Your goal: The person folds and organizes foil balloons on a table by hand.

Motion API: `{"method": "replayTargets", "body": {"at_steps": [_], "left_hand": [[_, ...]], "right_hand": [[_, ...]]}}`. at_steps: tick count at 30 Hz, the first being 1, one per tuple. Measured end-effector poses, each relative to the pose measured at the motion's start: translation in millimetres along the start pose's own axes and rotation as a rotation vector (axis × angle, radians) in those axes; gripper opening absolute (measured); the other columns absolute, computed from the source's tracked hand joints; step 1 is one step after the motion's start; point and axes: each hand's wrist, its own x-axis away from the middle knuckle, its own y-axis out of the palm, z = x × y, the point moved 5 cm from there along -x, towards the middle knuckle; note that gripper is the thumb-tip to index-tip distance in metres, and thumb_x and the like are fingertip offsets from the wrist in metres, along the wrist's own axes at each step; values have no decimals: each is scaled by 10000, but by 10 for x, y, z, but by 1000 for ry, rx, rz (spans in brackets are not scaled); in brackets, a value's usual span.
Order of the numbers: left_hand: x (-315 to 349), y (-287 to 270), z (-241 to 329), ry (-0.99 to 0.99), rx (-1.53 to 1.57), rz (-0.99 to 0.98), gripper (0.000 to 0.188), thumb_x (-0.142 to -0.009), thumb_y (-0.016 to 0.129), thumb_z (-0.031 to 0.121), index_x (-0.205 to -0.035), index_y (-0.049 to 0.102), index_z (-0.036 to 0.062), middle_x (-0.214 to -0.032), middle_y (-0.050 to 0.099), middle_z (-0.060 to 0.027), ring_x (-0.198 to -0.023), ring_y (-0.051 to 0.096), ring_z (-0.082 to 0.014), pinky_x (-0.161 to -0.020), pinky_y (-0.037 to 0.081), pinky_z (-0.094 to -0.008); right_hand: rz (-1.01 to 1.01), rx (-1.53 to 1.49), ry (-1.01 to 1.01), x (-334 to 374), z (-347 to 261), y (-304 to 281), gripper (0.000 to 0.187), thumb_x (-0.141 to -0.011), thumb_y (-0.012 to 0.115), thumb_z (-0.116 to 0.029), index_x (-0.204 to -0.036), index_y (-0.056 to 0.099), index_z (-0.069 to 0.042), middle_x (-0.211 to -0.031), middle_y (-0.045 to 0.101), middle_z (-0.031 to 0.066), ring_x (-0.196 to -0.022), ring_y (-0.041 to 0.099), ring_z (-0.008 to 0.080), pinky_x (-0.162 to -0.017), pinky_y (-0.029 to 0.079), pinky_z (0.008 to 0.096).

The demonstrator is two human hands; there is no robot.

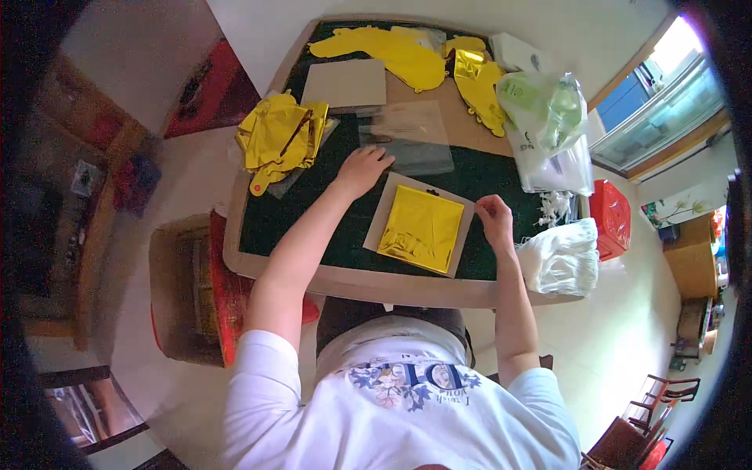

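Note:
My left hand [366, 170] reaches over the lower left edge of a clear plastic bag [419, 137]; its fingers are stretched out and lie on the film. In front of me a grey-brown backing card [379, 224] lies tilted on the table. On it sits a neatly folded gold foil balloon [423, 227]. My right hand [495, 219] is at the card's upper right corner, thumb and fingers pinched together on its edge.
Crumpled gold foil balloons [286, 137] are piled at left. Blank cards [346, 84] and flat gold balloons [392, 55] lie farther back. At right are plastic packets [548, 117] and white string bundles [562, 258]. A red box [609, 219] stands beyond the table [376, 288].

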Motion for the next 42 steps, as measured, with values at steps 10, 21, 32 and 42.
{"method": "replayTargets", "body": {"at_steps": [10, 21, 32, 42], "left_hand": [[59, -187, 193, 0, 9, -68, 247, -853, 523, 155, -1063, 609, 56, -1093, 614, -104, -1041, 567, -287, -869, 484, -415], [68, -169, 274, -171, 57, 11, 160, -845, 509, 113, -947, 617, 52, -930, 641, -104, -930, 613, -300, -731, 531, -430], [261, -262, 426, -181, 193, 125, 115, -844, 573, 127, -919, 638, 68, -943, 655, -94, -939, 622, -278, -753, 533, -383], [353, -348, 527, -92, 203, 270, 78, -835, 548, 112, -833, 601, 55, -880, 633, -104, -871, 623, -279, -682, 547, -390]], "right_hand": [[41, 43, 92, -70, 129, -18, 110, -814, 655, -56, -919, 655, -24, -769, 668, 71, -692, 613, 126, -666, 497, 266], [-50, 404, 80, -69, 17, 117, 220, -796, 682, -169, -938, 601, -21, -886, 665, 157, -836, 648, 306, -734, 510, 390], [38, 83, 170, 212, -29, 297, 440, -805, 661, -52, -1212, 495, -65, -807, 671, 104, -726, 658, 159, -627, 532, 298], [61, 107, 208, 460, -270, 347, 248, -812, 672, -94, -1045, 624, -23, -787, 678, 88, -699, 645, 170, -641, 506, 296]]}}
